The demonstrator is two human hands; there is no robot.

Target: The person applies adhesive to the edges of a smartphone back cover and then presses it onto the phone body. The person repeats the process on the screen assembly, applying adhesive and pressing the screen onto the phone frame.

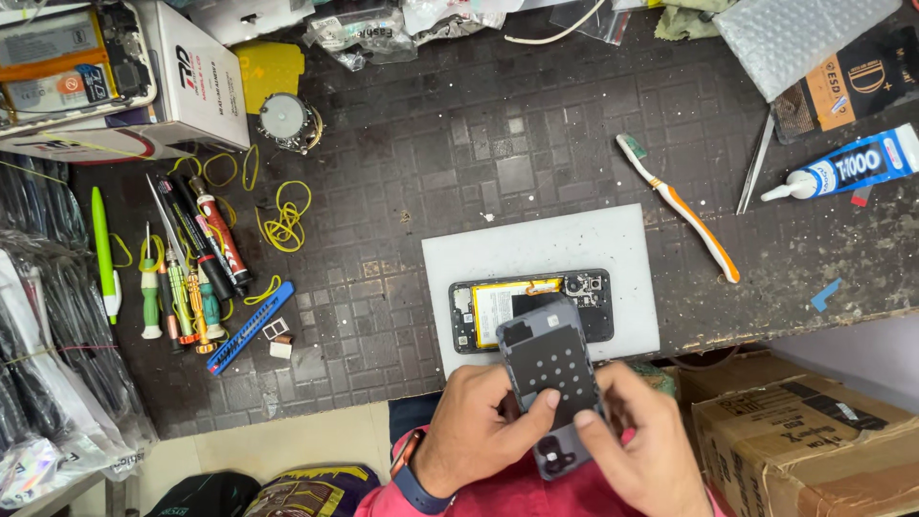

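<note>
My left hand (479, 431) and my right hand (641, 445) both hold a grey phone back cover (552, 369), inner side up, just over the table's front edge. Left thumb presses its lower left, right fingers pinch its lower end near the camera cutout. Beyond it an opened phone (531, 308) with its battery showing lies on a white mat (541, 249).
Screwdrivers and pens (191, 268) lie at the left with yellow rubber bands (285, 222) and a blue tool (251, 327). A toothbrush (680, 207), tweezers (754, 165) and a glue tube (852, 168) lie at the right. Cardboard box (804, 436) below right.
</note>
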